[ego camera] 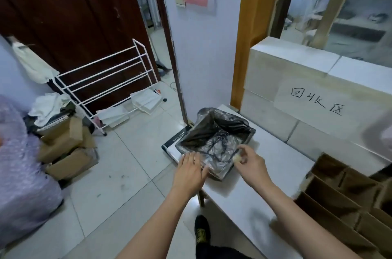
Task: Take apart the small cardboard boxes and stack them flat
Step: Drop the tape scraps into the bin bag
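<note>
Overhead, both hands hover at the black-bagged square bin (214, 144): the left hand (189, 170) flat with straight fingers on its near rim, the right hand (250, 162) pinching a small pale scrap. Brown open cardboard boxes (339, 193) sit well to the right on the white table (250, 201), nearer the right hand.

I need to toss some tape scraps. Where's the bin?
The bin, lined with a black bag, sits on the white bench's far left end, just beyond both hands.

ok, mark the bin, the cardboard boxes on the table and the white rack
bin (246, 126): head view, black liner at far rim
cardboard boxes (339, 205): head view, top edge of a divider
white rack (106, 72): head view, middle rail
</note>
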The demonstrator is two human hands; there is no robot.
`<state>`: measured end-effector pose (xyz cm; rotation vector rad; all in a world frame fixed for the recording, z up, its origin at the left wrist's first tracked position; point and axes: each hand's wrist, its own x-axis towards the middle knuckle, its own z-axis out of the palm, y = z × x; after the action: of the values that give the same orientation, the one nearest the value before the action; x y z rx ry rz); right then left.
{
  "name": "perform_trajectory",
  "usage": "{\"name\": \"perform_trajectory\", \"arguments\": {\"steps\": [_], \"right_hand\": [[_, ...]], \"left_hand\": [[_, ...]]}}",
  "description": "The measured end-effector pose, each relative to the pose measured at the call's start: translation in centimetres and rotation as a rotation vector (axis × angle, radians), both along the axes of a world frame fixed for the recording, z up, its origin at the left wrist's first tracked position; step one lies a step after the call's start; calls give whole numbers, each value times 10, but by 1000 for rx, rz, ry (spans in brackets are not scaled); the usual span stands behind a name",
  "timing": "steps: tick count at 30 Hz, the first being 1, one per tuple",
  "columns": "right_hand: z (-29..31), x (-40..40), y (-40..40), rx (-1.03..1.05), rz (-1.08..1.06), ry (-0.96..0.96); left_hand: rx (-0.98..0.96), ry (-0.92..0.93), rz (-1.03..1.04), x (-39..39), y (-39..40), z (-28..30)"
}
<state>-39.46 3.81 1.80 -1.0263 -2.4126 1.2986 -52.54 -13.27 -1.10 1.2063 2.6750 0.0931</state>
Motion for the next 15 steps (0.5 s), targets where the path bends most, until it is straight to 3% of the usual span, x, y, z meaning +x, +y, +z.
{"name": "perform_trajectory", "arguments": {"steps": [9,15], "right_hand": [[-77,-144,36,57,-177,-139],[-122,-191,54,119,-57,-353]], "left_hand": [[-129,-7,-12,-132,21,-21],[-178,-134,-6,-147,18,-47]]}}
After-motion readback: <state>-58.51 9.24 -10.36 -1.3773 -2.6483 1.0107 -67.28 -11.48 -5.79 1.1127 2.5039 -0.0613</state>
